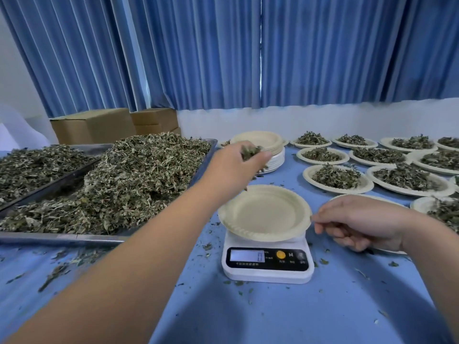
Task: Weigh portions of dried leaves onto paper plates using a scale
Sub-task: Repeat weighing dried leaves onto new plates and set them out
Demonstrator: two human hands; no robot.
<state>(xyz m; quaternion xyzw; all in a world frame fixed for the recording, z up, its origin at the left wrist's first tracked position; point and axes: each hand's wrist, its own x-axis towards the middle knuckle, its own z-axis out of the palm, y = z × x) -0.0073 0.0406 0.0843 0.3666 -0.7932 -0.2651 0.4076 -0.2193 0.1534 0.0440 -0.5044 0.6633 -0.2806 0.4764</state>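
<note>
One handful of leaves [250, 151] is clenched in the left grip [238, 160], which hangs above the bench [298, 319] between the tray [74, 238] and the stack [275, 157] of spare plates. The empty plate [264, 212] lies on the scale [267, 261], nearer the person than that grip and a little to its right. The coming move, as I judge it, is a short carry down and toward the body, letting go over the plate's middle. The plate is round, so no axis matters, but it overhangs the scale all round and could tip under an off-centre drop.

The right grip [357, 222] sits at the plate's right rim with its fingers curled. It may be pinching the edge, though it could be only touching it. It also hides most of another plate beneath it. The display [247, 255] is lit, but its digits are too blurred to read. Filled plates [335, 177] spread to the far right, several cut off by the frame.
</note>
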